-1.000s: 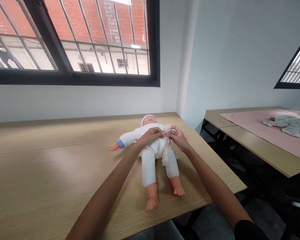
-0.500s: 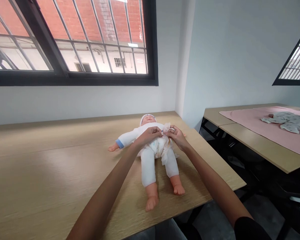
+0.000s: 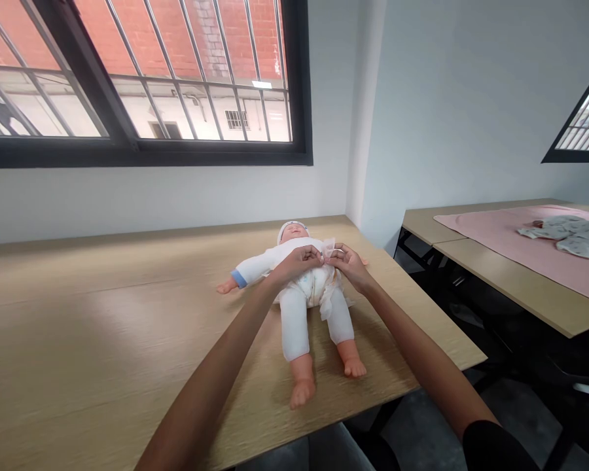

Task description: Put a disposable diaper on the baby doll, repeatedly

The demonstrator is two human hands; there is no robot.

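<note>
A baby doll point(image 3: 294, 330) lies on its back on the wooden table point(image 3: 103, 353), its head toward the window and its feet toward me. It wears a white cap point(image 3: 282, 232) and a white top with a blue cuff. Around its hips is a white diaper point(image 3: 311, 288) with thin, loose, frilly edges. My left hand point(image 3: 302, 261) reaches over the belly, its thumb and fingers pinched at the diaper's waist. Right beside it, my right hand point(image 3: 348, 265) pinches the thin diaper edge at the same side. The fingertips nearly meet and hide what lies between them.
At the right stands another table point(image 3: 510, 281) with a pink cloth point(image 3: 495, 229) and patterned baby clothes point(image 3: 569, 235) on it. A gap separates the two tables. Behind the doll are a wall and a barred window point(image 3: 201, 78).
The two hands have drawn slightly closer, and the left fingertips have shifted right toward the right hand, covering the small blue spot between them. The view has moved a little.
</note>
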